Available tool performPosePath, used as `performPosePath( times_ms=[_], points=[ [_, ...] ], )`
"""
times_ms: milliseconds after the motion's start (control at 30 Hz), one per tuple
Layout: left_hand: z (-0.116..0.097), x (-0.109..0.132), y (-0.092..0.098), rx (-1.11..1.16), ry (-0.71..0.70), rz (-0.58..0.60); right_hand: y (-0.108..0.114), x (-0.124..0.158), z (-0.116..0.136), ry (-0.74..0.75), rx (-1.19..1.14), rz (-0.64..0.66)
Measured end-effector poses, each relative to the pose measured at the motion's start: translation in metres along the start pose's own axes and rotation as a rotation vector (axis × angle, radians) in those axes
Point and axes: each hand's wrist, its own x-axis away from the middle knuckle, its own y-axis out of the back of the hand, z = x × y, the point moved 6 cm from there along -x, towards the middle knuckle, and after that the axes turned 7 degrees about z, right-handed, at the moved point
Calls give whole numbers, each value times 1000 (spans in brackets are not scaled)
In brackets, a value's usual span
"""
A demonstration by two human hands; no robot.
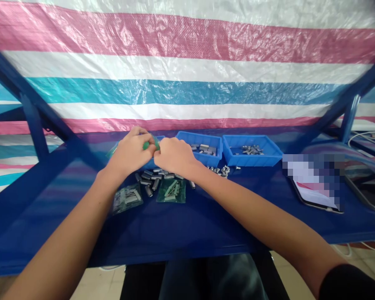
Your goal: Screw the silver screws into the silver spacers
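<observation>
Blue bins block the right hand's right; metal pieces and bags block its near side; passable tabletop lies nearer the body.

"How's the light?"

"Bright and fairly even over the blue table. Behind it, the striped sheet throws whitish glare off its creases."

"Shadows?"

"Soft ones. A dark, fuzzy-edged band crosses the table's left part, and the lap below its front edge sits dim."

"Sharp?"

"Not very. Over the table, the left hand and right hand look smeared; the small metal parts on it lack crispness. Its ends seem stretched, wide-angle fashion, and blocky pixels hide part of the phone towards its right end."
</observation>
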Motion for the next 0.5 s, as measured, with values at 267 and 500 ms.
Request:
performPosePath(
  times_ms=[267, 500],
  points=[
    [1, -3, -5, -28, 20, 50, -1, -9, 2, 11, 37, 184],
    [-10, -1, -10, -108, -57, -6, 16, 45, -7, 211, 28, -124]
  ],
)
